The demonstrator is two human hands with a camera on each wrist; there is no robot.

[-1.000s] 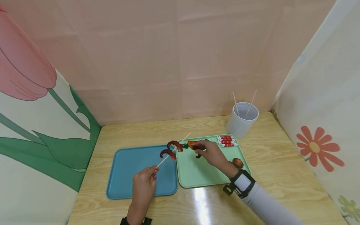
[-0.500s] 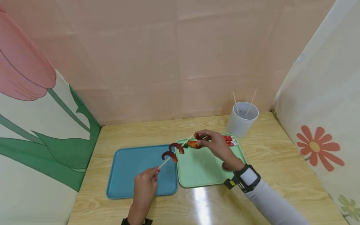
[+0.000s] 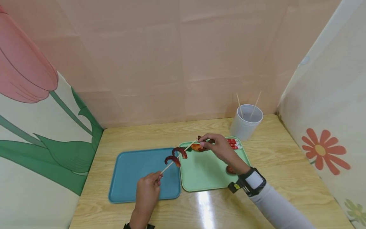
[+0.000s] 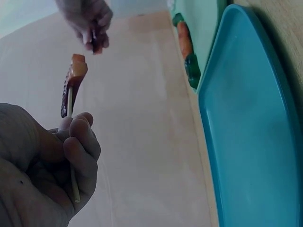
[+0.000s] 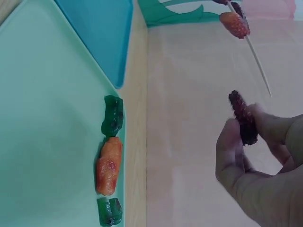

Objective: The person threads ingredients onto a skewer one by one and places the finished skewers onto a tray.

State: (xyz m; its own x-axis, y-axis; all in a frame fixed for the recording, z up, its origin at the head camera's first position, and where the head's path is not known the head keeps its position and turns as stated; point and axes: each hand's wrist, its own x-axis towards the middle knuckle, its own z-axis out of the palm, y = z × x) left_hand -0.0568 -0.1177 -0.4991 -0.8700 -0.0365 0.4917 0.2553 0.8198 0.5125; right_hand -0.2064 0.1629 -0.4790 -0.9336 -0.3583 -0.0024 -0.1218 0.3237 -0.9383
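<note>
Head view: right hand [image 3: 219, 146] has risen from the pale-green plastic tray [image 3: 203, 173].
It pinches a dark-red curled tentacle piece [image 5: 245, 124], judged positioned but unthreaded, near the far tip of the thin wooden skewer [image 3: 166, 168]; left hand [image 3: 148, 187] curls tightly round the near end.

We saw a wood-grained tabletop [image 3: 286, 159] with a glossy finish that threw back a white streak. The blue tray [image 3: 137, 171] and the green tray [image 3: 200, 175] looked like smooth plastic with a soft sheen. We noted a skewer [image 5: 257, 62] of plain, pale wood, dark-red tentacle pieces [image 5: 242, 118] with knobbly, shiny surfaces, and an orange piece [image 5: 109, 165] as glossy as the green pieces [image 5: 113, 117]. A white cup [image 3: 243, 129] showed smooth plastic; a grey sleeve [image 3: 278, 206], cloth; the pinkish backdrop [image 3: 171, 63], creased sheeting.
</note>
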